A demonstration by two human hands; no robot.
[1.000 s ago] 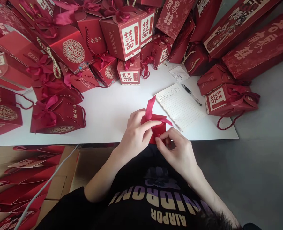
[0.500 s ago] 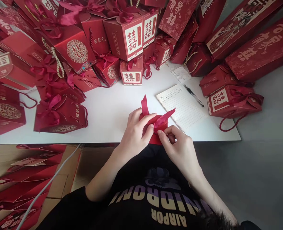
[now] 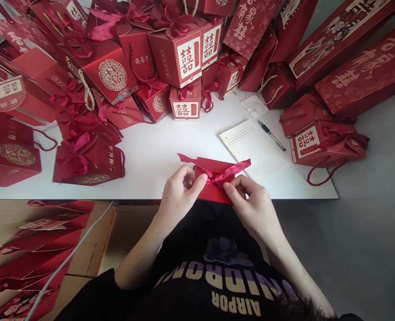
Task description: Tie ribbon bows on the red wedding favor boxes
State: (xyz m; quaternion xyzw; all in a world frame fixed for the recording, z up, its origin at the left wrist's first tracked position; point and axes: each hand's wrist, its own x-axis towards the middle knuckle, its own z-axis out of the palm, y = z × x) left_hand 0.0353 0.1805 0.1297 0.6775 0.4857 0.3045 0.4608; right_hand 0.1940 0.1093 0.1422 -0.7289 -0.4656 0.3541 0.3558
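Note:
Near the table's front edge is a small red gift box (image 3: 214, 194), partly covered by my hands. Across its top runs a crimson ribbon (image 3: 232, 170) with a knot or bow in the middle and two tails pointing out left and right. My left hand (image 3: 182, 189) pinches the ribbon on the left of the knot, thumb against curled fingers. On the other side, my right hand (image 3: 249, 196) is closed on the ribbon in the same way, its thumb near the box's right side. The fingertips under both thumbs are mostly hidden.
A lined notebook (image 3: 254, 149) with writing and a black pen (image 3: 271, 135) lie beyond my right hand. Red gift boxes (image 3: 180, 55) are stacked along the back, with another box (image 3: 88, 162) at left. Flat red bags (image 3: 40, 243) and a grey cable (image 3: 68, 256) lie below the table edge.
My left hand has moved left and down from above the box to the ribbon's left side. The ribbon tails, upright before, now spread sideways. My right hand has barely shifted.

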